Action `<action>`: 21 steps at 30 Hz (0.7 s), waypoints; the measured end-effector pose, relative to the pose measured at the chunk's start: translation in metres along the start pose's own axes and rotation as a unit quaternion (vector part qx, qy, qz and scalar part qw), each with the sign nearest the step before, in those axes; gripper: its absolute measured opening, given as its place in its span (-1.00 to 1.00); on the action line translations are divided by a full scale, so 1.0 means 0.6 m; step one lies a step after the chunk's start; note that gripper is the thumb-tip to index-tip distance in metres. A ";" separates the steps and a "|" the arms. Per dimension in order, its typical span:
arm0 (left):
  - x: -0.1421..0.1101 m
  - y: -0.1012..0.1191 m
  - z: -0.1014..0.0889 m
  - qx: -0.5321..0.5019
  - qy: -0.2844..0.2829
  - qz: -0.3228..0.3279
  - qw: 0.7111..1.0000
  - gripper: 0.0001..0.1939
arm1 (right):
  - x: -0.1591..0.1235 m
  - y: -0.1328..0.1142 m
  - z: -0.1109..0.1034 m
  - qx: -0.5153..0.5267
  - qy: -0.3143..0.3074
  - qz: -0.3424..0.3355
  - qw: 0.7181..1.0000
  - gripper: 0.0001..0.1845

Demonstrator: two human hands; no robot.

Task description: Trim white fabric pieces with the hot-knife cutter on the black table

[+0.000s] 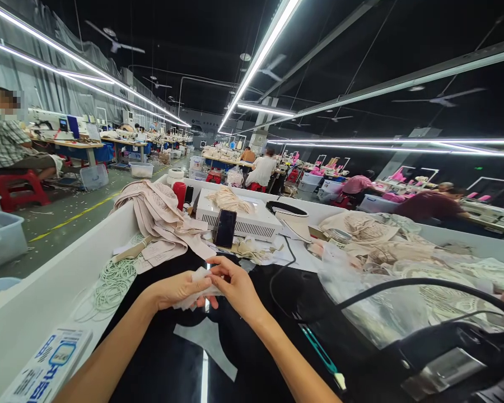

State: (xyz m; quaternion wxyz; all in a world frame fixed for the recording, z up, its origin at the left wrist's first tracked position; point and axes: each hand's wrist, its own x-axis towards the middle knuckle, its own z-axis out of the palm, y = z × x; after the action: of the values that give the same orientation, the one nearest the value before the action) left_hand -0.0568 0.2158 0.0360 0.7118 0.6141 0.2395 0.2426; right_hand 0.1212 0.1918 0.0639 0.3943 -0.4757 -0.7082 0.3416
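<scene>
Black appliance housing [443,355] with a metal plate fills the lower right corner of the head view. At centre, the left hand [183,289] grips thin white material [200,274] between thumb and fingers; the right hand [234,282] pinches its edge. Below them, a curved whitish cutout [210,342] lies on the glossy black tabletop [162,361], left of a teal tool [319,348].

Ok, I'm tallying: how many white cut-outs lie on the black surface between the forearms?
1: the curved white cut-out, nearer the camera than the left hand and right hand. Hands may hide others.
</scene>
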 end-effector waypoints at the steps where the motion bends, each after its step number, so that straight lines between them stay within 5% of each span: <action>1: 0.000 -0.001 -0.001 0.006 0.001 -0.004 1.000 -0.36 | 0.000 0.001 0.001 -0.009 0.001 -0.003 1.000 -0.70; 8: 0.001 -0.008 -0.007 0.000 0.011 -0.033 0.999 -0.45 | 0.000 0.009 -0.012 -0.066 0.033 -0.044 0.996 -0.70; 15: -0.002 -0.001 -0.002 -0.025 0.005 -0.050 0.998 -0.45 | 0.000 0.020 -0.016 -0.070 -0.043 -0.061 0.995 -0.79; 21: 0.000 -0.002 0.001 -0.061 0.005 -0.072 0.996 -0.50 | -0.001 0.021 -0.013 -0.073 -0.030 -0.056 0.995 -0.87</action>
State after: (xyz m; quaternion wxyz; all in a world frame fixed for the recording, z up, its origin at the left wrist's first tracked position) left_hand -0.0562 0.2151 0.0348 0.7622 0.5496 0.2717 0.2078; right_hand 0.1334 0.1958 0.0566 0.3556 -0.4522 -0.7683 0.2808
